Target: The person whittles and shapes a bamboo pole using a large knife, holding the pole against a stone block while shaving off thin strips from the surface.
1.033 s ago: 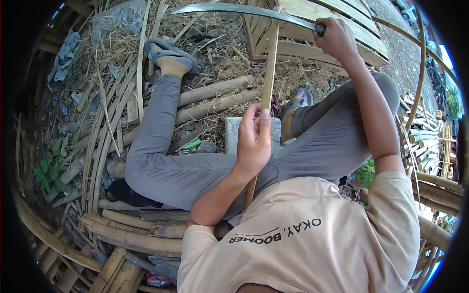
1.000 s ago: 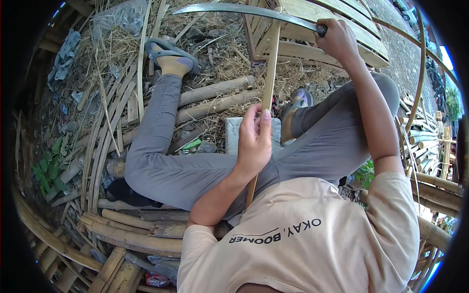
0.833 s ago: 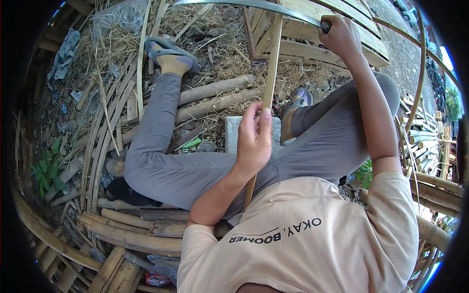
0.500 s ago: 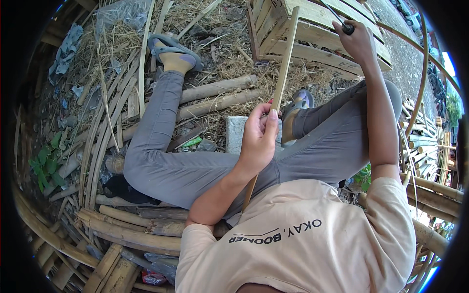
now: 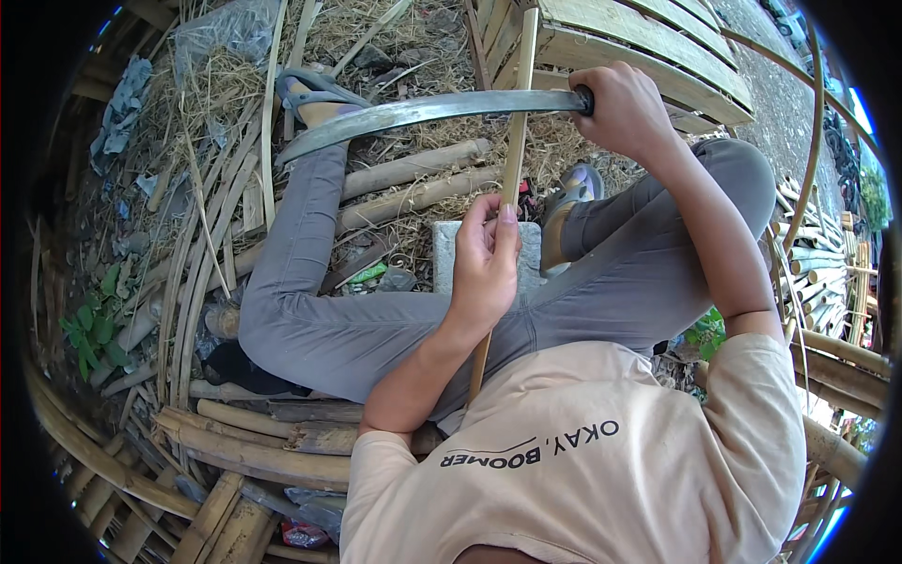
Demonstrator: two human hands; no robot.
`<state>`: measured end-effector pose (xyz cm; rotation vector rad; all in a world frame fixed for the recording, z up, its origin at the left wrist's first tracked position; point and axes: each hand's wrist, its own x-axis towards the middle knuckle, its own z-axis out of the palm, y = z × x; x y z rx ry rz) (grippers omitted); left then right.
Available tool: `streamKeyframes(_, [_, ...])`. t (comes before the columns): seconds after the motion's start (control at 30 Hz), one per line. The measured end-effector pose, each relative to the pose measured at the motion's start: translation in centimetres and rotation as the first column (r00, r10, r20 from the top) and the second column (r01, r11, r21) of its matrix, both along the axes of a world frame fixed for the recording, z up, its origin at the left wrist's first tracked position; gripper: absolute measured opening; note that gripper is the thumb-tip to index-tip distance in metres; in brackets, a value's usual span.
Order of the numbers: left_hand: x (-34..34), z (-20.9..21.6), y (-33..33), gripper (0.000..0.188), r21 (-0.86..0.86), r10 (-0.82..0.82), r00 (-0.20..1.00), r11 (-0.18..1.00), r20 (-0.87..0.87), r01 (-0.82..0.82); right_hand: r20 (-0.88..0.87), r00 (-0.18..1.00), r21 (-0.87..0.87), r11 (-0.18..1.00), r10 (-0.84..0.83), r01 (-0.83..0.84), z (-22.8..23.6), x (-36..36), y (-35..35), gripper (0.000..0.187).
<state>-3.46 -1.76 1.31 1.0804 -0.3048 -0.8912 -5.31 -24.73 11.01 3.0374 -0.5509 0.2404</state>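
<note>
My left hand (image 5: pixel 487 263) is closed round a long, narrow bamboo strip (image 5: pixel 519 132) that stands upright in front of me, its lower end reaching down to my shirt. In my right hand (image 5: pixel 625 108) is the dark handle of a machete (image 5: pixel 423 108). Its long, curved grey blade points left and crosses the strip above my left hand; whether it touches the strip I cannot tell. Below the blade, a pale concrete block (image 5: pixel 451 258) lies between my legs, partly hidden behind my left hand.
A slatted wooden crate (image 5: pixel 648 47) stands ahead at the right. Bamboo poles (image 5: pixel 413 193) lie across the straw-strewn ground between my feet. Long split strips (image 5: pixel 202 254) lie at the left, beside a leafy plant (image 5: pixel 94 320). Cut bamboo (image 5: pixel 813 273) is piled at the right.
My right hand has come left and down, and the machete blade has swung across to lie over the strip. The strip's top and my left hand have shifted slightly left.
</note>
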Motion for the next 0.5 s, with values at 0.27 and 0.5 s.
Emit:
streamKeyframes(0.27, [-0.3, -0.1, 0.3, 0.023, 0.018, 0.006, 0.999, 1.0, 0.038, -0.006, 0.061, 0.997, -0.021, 0.999, -0.042, 0.044, -0.6, 0.5, -2.0, 0.028])
streamKeyframes(0.5, [-0.8, 0.1, 0.0, 0.02, -0.004, -0.013, 0.997, 1.0, 0.077, 0.014, 0.185, 0.963, -0.073, 0.975, -0.195, 0.211, 0.6, 0.4, -6.3, 0.023])
